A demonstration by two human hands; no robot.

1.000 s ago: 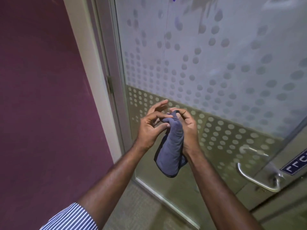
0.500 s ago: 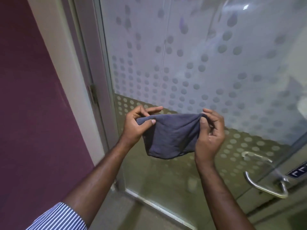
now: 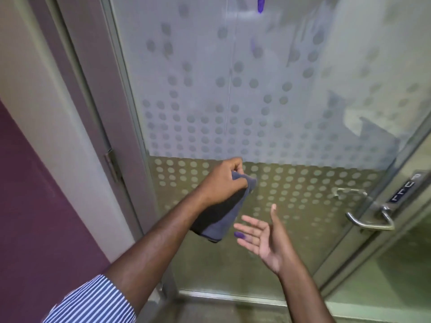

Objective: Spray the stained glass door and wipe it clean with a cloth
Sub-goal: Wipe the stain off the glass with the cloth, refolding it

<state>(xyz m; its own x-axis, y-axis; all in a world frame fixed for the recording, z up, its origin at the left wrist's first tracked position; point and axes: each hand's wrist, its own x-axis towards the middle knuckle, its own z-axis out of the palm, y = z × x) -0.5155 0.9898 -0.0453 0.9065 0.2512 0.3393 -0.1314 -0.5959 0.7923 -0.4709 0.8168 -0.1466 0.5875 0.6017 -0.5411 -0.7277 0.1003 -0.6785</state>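
The left hand (image 3: 224, 180) grasps the grey cloth (image 3: 219, 217) at its upper end, fingers curled round the bunched fabric, just in front of the lower dotted band of the glass door (image 3: 233, 101). The right hand (image 3: 261, 238) is released, palm up and fingers spread, holding nothing; one fingertip (image 3: 239, 234) carries a purple mark. The cloth hangs folded from the grip, its long axis running from upper right at the fist down to lower left beside the left forearm, free end pointing down. Purple stains (image 3: 260, 4) sit high on the frosted panel, well above both hands. No spray bottle is visible. The step in hand appears to be readying the cloth for wiping. For good results, the cloth should be gathered into a flat pad, raised to the stains, pressed evenly and drawn downward in overlapping strokes. The marked fingertip should stay off the glass to avoid fresh smears. The door handle (image 3: 370, 220) lies well to the right.
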